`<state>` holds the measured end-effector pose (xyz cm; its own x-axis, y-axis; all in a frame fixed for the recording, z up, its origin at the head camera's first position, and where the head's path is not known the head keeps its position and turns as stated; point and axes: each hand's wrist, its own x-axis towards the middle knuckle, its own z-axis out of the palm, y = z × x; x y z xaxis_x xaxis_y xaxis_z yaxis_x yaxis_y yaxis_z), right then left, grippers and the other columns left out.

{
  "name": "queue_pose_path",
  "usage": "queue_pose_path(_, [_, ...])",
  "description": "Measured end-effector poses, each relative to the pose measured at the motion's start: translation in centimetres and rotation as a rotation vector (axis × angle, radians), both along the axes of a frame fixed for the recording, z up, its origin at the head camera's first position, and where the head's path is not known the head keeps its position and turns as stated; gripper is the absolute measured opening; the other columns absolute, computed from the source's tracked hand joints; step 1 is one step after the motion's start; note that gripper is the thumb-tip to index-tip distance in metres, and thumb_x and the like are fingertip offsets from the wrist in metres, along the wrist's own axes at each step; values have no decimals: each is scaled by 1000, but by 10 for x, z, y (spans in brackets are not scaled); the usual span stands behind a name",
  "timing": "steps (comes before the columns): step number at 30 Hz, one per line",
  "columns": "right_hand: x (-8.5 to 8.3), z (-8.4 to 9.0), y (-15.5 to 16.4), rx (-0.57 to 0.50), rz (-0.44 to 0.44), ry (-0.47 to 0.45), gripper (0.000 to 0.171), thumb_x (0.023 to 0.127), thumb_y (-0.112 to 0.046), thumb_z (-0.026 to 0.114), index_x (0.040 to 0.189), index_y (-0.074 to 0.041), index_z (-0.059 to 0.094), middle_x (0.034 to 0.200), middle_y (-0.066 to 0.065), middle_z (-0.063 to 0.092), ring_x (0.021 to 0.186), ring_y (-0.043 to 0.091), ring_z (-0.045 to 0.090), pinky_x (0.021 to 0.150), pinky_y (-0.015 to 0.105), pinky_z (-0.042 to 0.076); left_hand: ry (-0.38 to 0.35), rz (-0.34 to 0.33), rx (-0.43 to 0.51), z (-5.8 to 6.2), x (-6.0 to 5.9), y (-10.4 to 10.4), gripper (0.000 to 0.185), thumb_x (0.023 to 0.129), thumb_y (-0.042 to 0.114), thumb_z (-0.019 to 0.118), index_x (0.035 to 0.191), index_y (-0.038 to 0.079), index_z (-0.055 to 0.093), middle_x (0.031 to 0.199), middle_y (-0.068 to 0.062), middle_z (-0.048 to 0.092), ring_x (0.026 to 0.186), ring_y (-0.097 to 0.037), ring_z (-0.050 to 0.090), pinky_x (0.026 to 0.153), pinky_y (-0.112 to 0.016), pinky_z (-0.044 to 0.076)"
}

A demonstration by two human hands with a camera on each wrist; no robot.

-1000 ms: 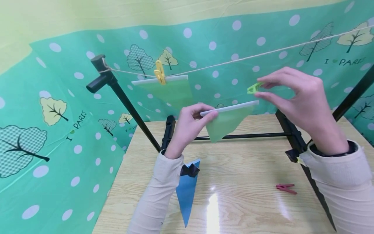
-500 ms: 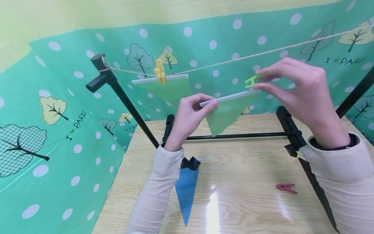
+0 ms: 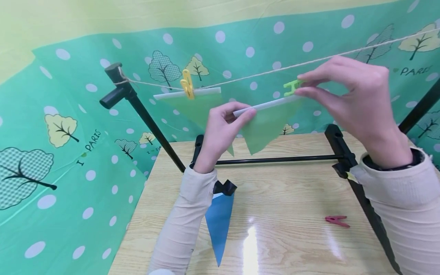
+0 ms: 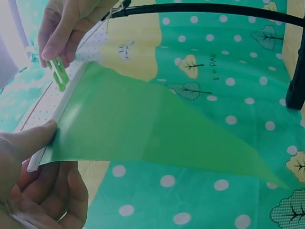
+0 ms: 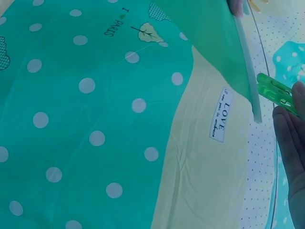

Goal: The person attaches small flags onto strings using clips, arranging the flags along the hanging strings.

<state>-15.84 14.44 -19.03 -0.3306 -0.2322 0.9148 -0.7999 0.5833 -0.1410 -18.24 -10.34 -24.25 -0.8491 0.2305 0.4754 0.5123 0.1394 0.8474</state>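
My left hand (image 3: 225,128) pinches the left end of the white top edge of a green triangular pennant (image 3: 266,124) between thumb and fingers. The pennant hangs below that edge, its point down in the head view. With thumb and fingertips my right hand (image 3: 357,95) pinches a green clothespin (image 3: 291,88), right at the pennant's right end. The right wrist view has the clothespin (image 5: 274,90) just beside the white edge, lying across it. A white string (image 3: 268,73) runs a little above both hands. In the left wrist view the pennant (image 4: 128,114) spreads out wide.
Another green pennant (image 3: 199,103) hangs from the string at the left under a yellow clothespin (image 3: 187,84). A black pole frame (image 3: 148,118) holds the string. On the wooden table (image 3: 282,198) lie a blue pennant (image 3: 220,225) and a pink clothespin (image 3: 337,220).
Both hands have risen toward the string with the green pennant and the green clothespin. The clothespin has shifted slightly left, over the pennant's right end.
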Motion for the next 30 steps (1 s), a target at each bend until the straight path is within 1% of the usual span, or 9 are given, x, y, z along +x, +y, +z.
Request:
queue_pose_path(3, [-1,2,0,8,-15,27,20,74,-3,85,93,-4,79,85,11,76,86,-13,60,80,8,45,19,10,5,1,-2,1,16,91,16,73,99,2,75,88,-4,68,64,-14,55,61,-23,44])
queue_pose_path(6, [-1,5,-1,-4,-19,40,18,75,-5,85,92,-6,80,84,10,75,85,-12,61,79,8,44,35,23,19,2,-3,1,17,92,17,73,99,1,75,89,-6,71,65,-14,58,62,-23,47])
queue_pose_path(12, [-3,10,-5,-11,-3,59,18,76,-7,85,94,-9,80,85,8,76,84,-11,62,79,9,45,69,34,70,6,-4,3,18,91,16,74,99,0,75,89,-10,73,72,-16,65,67,-25,51])
queue_pose_path(16, [-4,14,-7,2,5,72,16,79,-10,84,94,-8,80,85,8,76,84,-8,63,79,9,45,87,40,89,8,-4,4,18,91,15,74,99,-1,75,89,-10,73,73,-15,66,66,-25,51])
queue_pose_path(18, [-4,16,-9,3,-1,76,15,80,-12,83,95,-8,80,86,8,76,83,-5,65,79,9,45,91,40,99,8,-4,4,18,91,14,74,99,-1,75,88,-10,73,72,-15,65,65,-24,50])
queue_pose_path(21, [-6,20,-10,6,-9,80,15,81,-13,83,95,-9,80,87,7,76,81,5,69,80,11,47,100,43,110,9,-5,4,18,91,13,74,99,-2,75,86,-11,73,70,-15,63,63,-23,48])
queue_pose_path(25, [-8,25,-13,45,-1,110,16,83,-14,81,96,-7,79,88,8,76,80,16,71,82,12,47,104,56,125,11,-5,4,18,90,13,74,99,-2,74,86,-11,73,69,-15,62,62,-23,47])
queue_pose_path(28, [-13,26,-12,84,12,137,16,84,-15,79,97,-6,79,90,7,76,81,14,70,82,11,47,113,68,136,11,-5,4,17,90,13,74,98,-2,75,86,-11,73,69,-14,63,62,-23,48])
queue_pose_path(30, [-22,25,-10,104,24,151,16,85,-17,79,100,-10,79,92,3,76,82,11,70,82,12,47,121,72,146,12,-6,5,17,90,13,75,98,-3,75,85,-11,73,68,-14,63,62,-23,48])
